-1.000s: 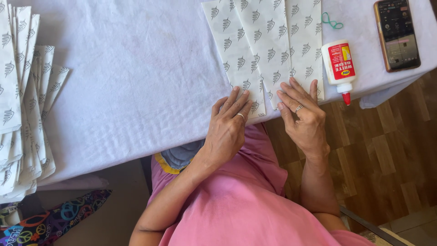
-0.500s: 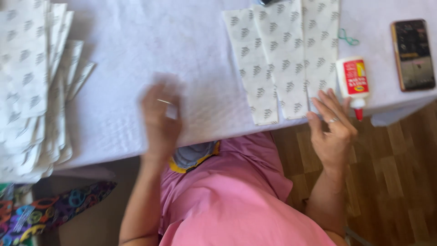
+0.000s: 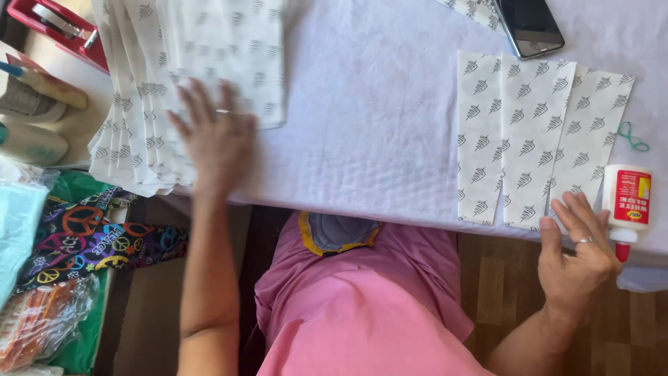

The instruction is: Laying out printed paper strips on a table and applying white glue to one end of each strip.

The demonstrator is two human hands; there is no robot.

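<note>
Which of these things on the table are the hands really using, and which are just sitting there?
In use:
- left hand flat on the stack of patterned paper sheets
- right hand at the near edge of the three patterned paper strips
- glue bottle, right beside that hand

Just lying about:
- phone
- green rubber band
- red stapler

1. Stack of printed white paper sheets, fanned, flat, upper left of frame, overhanging the table edge.
2. Three folded printed paper strips, side by side, flat, right of frame.
</note>
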